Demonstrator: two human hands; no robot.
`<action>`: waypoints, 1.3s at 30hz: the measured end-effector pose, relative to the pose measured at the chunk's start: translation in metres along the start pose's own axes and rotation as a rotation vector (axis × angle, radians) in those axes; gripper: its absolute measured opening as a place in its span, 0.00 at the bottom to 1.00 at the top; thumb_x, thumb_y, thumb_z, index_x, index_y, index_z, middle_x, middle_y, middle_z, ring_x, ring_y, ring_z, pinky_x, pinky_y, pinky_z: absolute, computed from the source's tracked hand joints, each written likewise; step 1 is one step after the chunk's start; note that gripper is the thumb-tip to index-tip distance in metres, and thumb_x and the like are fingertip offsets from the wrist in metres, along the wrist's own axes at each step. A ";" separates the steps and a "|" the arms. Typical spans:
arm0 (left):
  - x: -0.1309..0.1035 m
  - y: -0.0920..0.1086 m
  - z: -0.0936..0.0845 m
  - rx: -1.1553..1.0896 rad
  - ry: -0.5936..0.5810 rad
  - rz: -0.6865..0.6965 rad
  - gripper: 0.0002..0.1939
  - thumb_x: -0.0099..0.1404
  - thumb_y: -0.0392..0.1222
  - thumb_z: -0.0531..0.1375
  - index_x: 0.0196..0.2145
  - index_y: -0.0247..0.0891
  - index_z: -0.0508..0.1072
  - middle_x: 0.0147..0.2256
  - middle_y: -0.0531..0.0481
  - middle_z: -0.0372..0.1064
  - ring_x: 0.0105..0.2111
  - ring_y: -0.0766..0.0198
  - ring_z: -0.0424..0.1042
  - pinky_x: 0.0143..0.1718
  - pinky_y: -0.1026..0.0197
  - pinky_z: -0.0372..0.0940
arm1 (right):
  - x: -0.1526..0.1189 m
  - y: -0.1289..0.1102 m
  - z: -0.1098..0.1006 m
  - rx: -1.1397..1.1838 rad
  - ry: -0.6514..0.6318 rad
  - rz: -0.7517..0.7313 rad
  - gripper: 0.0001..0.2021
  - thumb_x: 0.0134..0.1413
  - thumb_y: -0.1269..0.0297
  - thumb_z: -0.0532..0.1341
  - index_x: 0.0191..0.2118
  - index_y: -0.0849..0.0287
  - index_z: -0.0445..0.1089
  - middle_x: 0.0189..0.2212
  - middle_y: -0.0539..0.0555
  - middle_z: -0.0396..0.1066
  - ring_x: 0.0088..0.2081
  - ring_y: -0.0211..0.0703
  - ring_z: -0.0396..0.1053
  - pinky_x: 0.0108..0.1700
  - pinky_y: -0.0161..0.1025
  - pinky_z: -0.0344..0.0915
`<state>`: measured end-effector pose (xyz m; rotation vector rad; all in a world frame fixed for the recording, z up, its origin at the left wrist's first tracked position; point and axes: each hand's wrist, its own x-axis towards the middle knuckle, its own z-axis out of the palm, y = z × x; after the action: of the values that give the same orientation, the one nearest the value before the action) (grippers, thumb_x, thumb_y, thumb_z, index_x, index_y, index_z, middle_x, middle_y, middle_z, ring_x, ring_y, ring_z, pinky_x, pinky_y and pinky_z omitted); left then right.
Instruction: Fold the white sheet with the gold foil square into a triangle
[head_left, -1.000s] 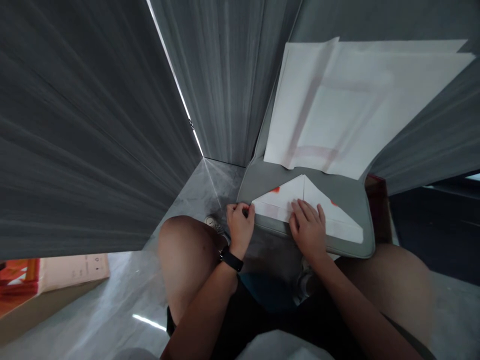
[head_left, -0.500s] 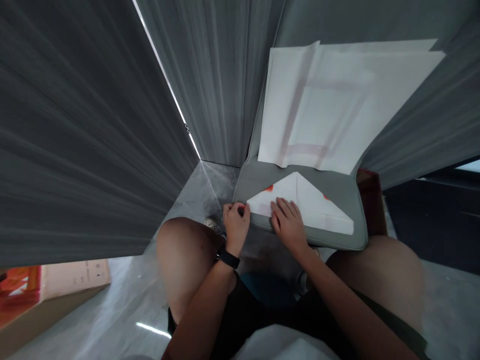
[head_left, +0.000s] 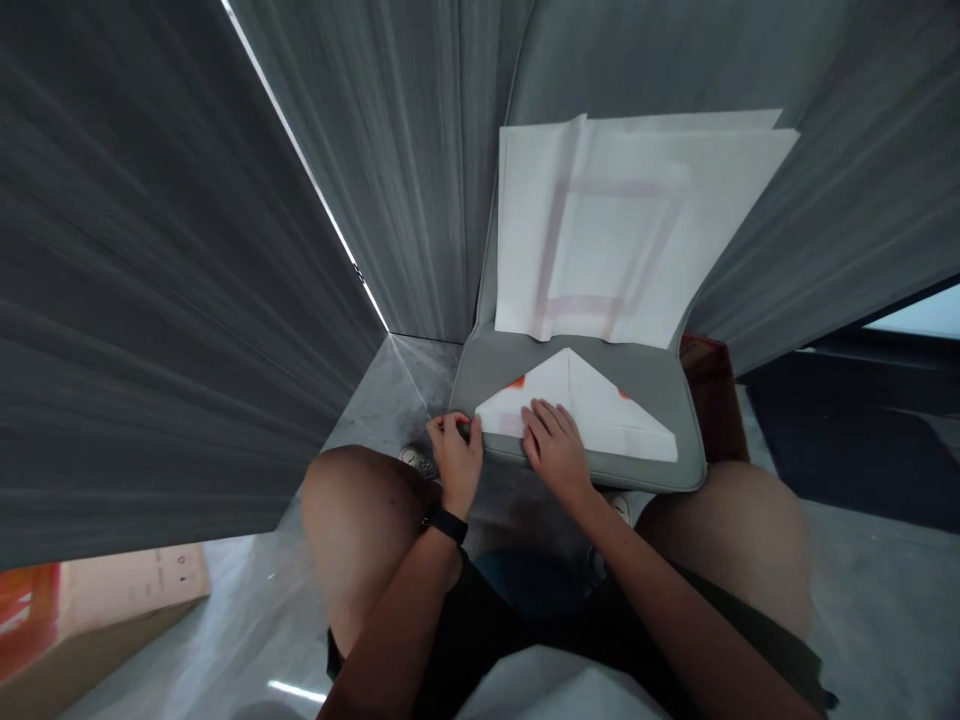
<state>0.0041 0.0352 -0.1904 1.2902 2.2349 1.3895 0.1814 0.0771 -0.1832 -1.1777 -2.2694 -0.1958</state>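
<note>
The left hand's (head_left: 455,462) fingers are curled, with a small gap to the thumb, at the left corner of the one folded paper (head_left: 611,425), but whether they pinch it I cannot tell; the right hand's (head_left: 559,455) fingers lie extended and close together on its near middle, clasping nothing. The paper, with two red marks (head_left: 517,382), rests on the one chair (head_left: 664,400), before at least two sheets (head_left: 622,240) leaning at the far side. Near left, one box (head_left: 127,590) sits on the floor (head_left: 247,580).

Left hand (head_left: 459,462): fingers (head_left: 448,422) curled toward thumb (head_left: 476,432). Right hand (head_left: 558,455): palm down, fingers (head_left: 553,418) extended. Forearms (head_left: 401,620) forward.
</note>
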 end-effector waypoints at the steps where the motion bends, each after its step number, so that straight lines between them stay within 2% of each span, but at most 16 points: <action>1: 0.000 -0.001 0.001 -0.002 0.004 -0.001 0.06 0.71 0.44 0.63 0.40 0.40 0.71 0.43 0.43 0.63 0.45 0.54 0.68 0.53 0.50 0.68 | 0.000 -0.001 0.000 0.006 -0.006 0.013 0.18 0.71 0.67 0.54 0.57 0.62 0.76 0.59 0.63 0.75 0.62 0.52 0.70 0.69 0.54 0.61; 6: 0.002 -0.003 0.003 -0.002 -0.001 -0.015 0.07 0.72 0.46 0.62 0.39 0.40 0.71 0.42 0.44 0.64 0.46 0.54 0.68 0.54 0.50 0.68 | -0.001 -0.003 0.002 0.028 -0.035 0.056 0.19 0.71 0.67 0.53 0.58 0.62 0.76 0.61 0.64 0.74 0.63 0.53 0.69 0.71 0.56 0.59; 9: 0.002 0.004 -0.003 0.062 0.007 -0.007 0.11 0.73 0.48 0.61 0.44 0.38 0.72 0.45 0.39 0.67 0.50 0.49 0.69 0.57 0.45 0.66 | -0.001 -0.004 0.003 0.022 -0.038 0.062 0.19 0.70 0.67 0.53 0.59 0.63 0.76 0.61 0.64 0.73 0.63 0.53 0.69 0.70 0.56 0.59; 11: 0.003 0.013 -0.009 0.122 0.028 0.060 0.16 0.75 0.49 0.58 0.53 0.36 0.72 0.50 0.33 0.69 0.55 0.45 0.68 0.60 0.40 0.63 | -0.001 -0.005 0.003 0.026 -0.040 0.068 0.20 0.70 0.67 0.53 0.59 0.62 0.75 0.61 0.64 0.74 0.63 0.54 0.69 0.70 0.57 0.59; 13: 0.004 0.024 -0.014 0.159 0.004 0.204 0.19 0.78 0.48 0.53 0.59 0.36 0.71 0.56 0.31 0.69 0.60 0.44 0.67 0.63 0.38 0.60 | 0.000 -0.006 0.002 0.034 -0.039 0.075 0.20 0.69 0.68 0.54 0.59 0.62 0.75 0.60 0.63 0.74 0.63 0.54 0.69 0.70 0.57 0.59; 17: 0.012 0.035 -0.012 0.207 -0.247 0.575 0.22 0.80 0.43 0.47 0.65 0.39 0.69 0.64 0.35 0.68 0.67 0.50 0.64 0.70 0.43 0.56 | 0.004 -0.007 -0.001 0.054 -0.064 0.089 0.19 0.69 0.68 0.54 0.58 0.63 0.75 0.60 0.65 0.74 0.63 0.54 0.68 0.70 0.56 0.58; 19: 0.017 0.033 -0.007 0.248 -0.391 0.689 0.25 0.80 0.42 0.46 0.69 0.37 0.64 0.69 0.37 0.63 0.70 0.52 0.60 0.72 0.44 0.54 | 0.005 -0.007 -0.002 0.060 -0.084 0.096 0.19 0.69 0.68 0.54 0.58 0.64 0.74 0.60 0.65 0.73 0.63 0.55 0.67 0.70 0.56 0.57; 21: 0.021 0.026 -0.002 0.297 -0.496 0.741 0.26 0.80 0.43 0.45 0.70 0.35 0.62 0.70 0.37 0.61 0.71 0.52 0.60 0.72 0.43 0.54 | 0.007 -0.008 -0.002 0.067 -0.097 0.101 0.18 0.69 0.68 0.55 0.59 0.64 0.74 0.60 0.66 0.73 0.63 0.55 0.67 0.70 0.56 0.58; 23: 0.022 0.019 0.001 0.343 -0.537 0.756 0.26 0.80 0.43 0.45 0.69 0.33 0.64 0.70 0.37 0.62 0.70 0.51 0.61 0.72 0.42 0.55 | 0.008 -0.009 -0.004 0.077 -0.104 0.102 0.18 0.69 0.69 0.55 0.58 0.64 0.74 0.59 0.65 0.73 0.62 0.55 0.67 0.69 0.56 0.60; 27: 0.022 0.013 0.004 0.376 -0.513 0.745 0.25 0.80 0.44 0.46 0.68 0.36 0.67 0.70 0.38 0.62 0.70 0.49 0.61 0.71 0.40 0.56 | 0.008 -0.001 -0.019 0.144 -0.072 0.101 0.18 0.70 0.69 0.52 0.57 0.60 0.75 0.57 0.62 0.75 0.59 0.51 0.70 0.70 0.54 0.61; 30: 0.021 0.015 0.005 0.380 -0.496 0.750 0.25 0.80 0.45 0.47 0.68 0.37 0.68 0.69 0.39 0.62 0.69 0.48 0.62 0.70 0.39 0.56 | 0.003 0.021 -0.038 0.127 0.003 0.192 0.20 0.72 0.68 0.50 0.60 0.60 0.74 0.60 0.63 0.73 0.62 0.51 0.68 0.73 0.55 0.56; 33: 0.020 0.018 0.005 0.377 -0.490 0.745 0.25 0.79 0.44 0.48 0.68 0.38 0.68 0.69 0.40 0.62 0.69 0.47 0.62 0.71 0.38 0.56 | -0.006 0.049 -0.048 0.033 0.016 0.333 0.23 0.72 0.66 0.50 0.65 0.65 0.69 0.66 0.68 0.67 0.67 0.57 0.62 0.73 0.60 0.53; 37: 0.017 0.026 0.004 0.386 -0.477 0.729 0.24 0.79 0.43 0.48 0.66 0.37 0.71 0.68 0.39 0.65 0.69 0.46 0.64 0.71 0.36 0.55 | -0.021 0.073 -0.042 -0.015 -0.051 0.360 0.24 0.74 0.63 0.48 0.65 0.66 0.69 0.67 0.70 0.65 0.69 0.60 0.61 0.71 0.63 0.53; 39: 0.013 0.032 0.003 0.402 -0.450 0.737 0.23 0.79 0.43 0.49 0.65 0.37 0.71 0.66 0.38 0.67 0.68 0.45 0.65 0.72 0.32 0.49 | -0.027 0.076 -0.036 -0.020 -0.067 0.339 0.24 0.74 0.62 0.48 0.64 0.65 0.71 0.66 0.69 0.67 0.68 0.59 0.62 0.71 0.62 0.55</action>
<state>0.0163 0.0526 -0.1632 2.4436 1.8376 0.6717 0.2686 0.0904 -0.1780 -1.5769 -2.0857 -0.0488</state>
